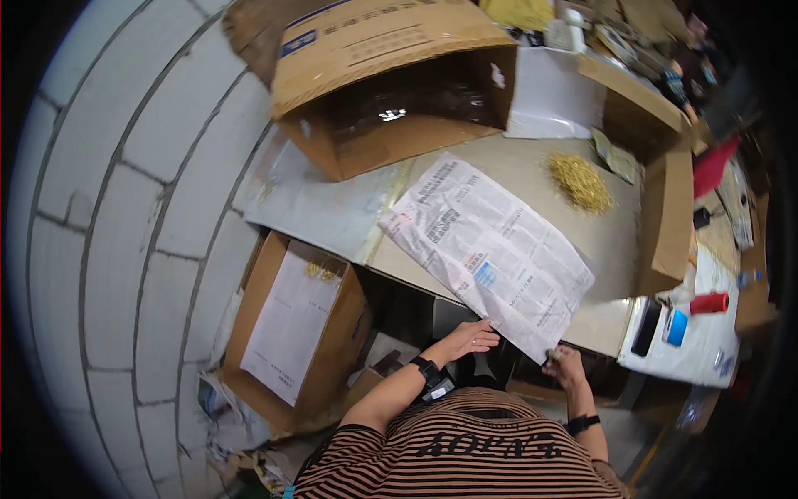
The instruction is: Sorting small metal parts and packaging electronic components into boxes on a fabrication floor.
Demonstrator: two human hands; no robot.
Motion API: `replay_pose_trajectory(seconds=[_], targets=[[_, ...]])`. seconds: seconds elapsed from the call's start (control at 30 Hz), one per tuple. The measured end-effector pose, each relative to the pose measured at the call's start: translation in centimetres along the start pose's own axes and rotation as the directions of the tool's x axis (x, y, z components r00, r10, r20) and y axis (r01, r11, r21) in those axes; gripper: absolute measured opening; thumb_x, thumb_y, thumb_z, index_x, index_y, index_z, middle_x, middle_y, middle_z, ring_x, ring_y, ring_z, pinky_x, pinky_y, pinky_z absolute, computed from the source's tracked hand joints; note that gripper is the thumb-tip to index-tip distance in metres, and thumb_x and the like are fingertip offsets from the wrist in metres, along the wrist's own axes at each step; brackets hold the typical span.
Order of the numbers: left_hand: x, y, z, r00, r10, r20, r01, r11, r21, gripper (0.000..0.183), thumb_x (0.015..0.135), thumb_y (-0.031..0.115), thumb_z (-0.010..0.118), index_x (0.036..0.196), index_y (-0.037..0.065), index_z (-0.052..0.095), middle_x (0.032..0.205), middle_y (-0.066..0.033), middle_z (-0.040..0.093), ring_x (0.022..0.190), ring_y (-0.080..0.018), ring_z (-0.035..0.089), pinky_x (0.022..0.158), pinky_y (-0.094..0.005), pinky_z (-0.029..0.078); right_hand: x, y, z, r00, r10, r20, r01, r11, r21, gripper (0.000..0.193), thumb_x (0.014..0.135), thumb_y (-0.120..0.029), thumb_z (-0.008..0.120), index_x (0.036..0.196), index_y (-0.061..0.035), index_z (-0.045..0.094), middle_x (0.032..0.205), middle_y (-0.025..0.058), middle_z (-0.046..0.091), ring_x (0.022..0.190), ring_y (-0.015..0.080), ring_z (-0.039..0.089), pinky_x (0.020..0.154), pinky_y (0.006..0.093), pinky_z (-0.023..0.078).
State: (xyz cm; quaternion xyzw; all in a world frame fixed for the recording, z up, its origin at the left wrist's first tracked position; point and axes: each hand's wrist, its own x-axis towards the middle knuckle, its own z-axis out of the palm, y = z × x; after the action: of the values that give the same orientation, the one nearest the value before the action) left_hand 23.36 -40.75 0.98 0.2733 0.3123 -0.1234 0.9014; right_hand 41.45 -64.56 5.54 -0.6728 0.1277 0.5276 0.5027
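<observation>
A printed newspaper sheet (519, 249) lies aslant across the worktable, its near end reaching over the front edge. My left hand (472, 339) is at the sheet's near left edge, fingers stretched out and fingertips by the paper. At the near right corner is my right hand (568, 366), its fingers curled closed. A small dark thing shows at those fingertips, too small to name. Beyond the sheet, a pile of thin gold-coloured pieces (579, 181) rests on the table, with a crumpled greenish packet (613, 156) beside it.
A large cardboard box (391, 50) stands on its side at the back left, clear plastic inside. Lower left, another carton (332, 353) holds a white sheet and some gold pieces. Cardboard walls (667, 220) border the table's right. A red cylinder (709, 303) and phone-like devices (647, 326) lie farther right.
</observation>
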Motion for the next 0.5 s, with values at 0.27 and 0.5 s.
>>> replay_pose_trajectory(seconds=[0.27, 0.5], targets=[[2.8, -2.2, 2.4, 0.949, 0.314, 0.015, -0.310, 0.943, -0.123, 0.033, 0.084, 0.024, 0.059, 0.100, -0.005, 0.059, 0.091, -0.0158, 0.064, 0.078, -0.0237, 0.064, 0.070, -0.0311, 0.054, -1.8, 1.5, -0.3, 0.944, 0.068, 0.324, -0.134, 0.973, 0.187, 0.042, 0.082, -0.032, 0.062, 0.109, -0.0032, 0.050, 0.106, 0.0172, 0.058, 0.090, 0.0286, 0.061, 0.059, 0.0359, 0.054], [-4.2, 5.7, 6.5, 0.845, 0.518, -0.129, -0.531, 0.791, -0.304, 0.043, 0.082, 0.016, 0.057, 0.123, 0.006, 0.047, 0.112, -0.0067, 0.057, 0.101, -0.0175, 0.056, 0.083, -0.0367, 0.049, 3.2, 0.9, -7.2, 0.937, -0.211, 0.279, 0.201, 0.978, 0.063, 0.059, 0.061, -0.013, 0.077, 0.115, -0.0076, 0.053, 0.104, 0.0090, 0.058, 0.094, 0.0252, 0.055, 0.080, 0.0393, 0.048]])
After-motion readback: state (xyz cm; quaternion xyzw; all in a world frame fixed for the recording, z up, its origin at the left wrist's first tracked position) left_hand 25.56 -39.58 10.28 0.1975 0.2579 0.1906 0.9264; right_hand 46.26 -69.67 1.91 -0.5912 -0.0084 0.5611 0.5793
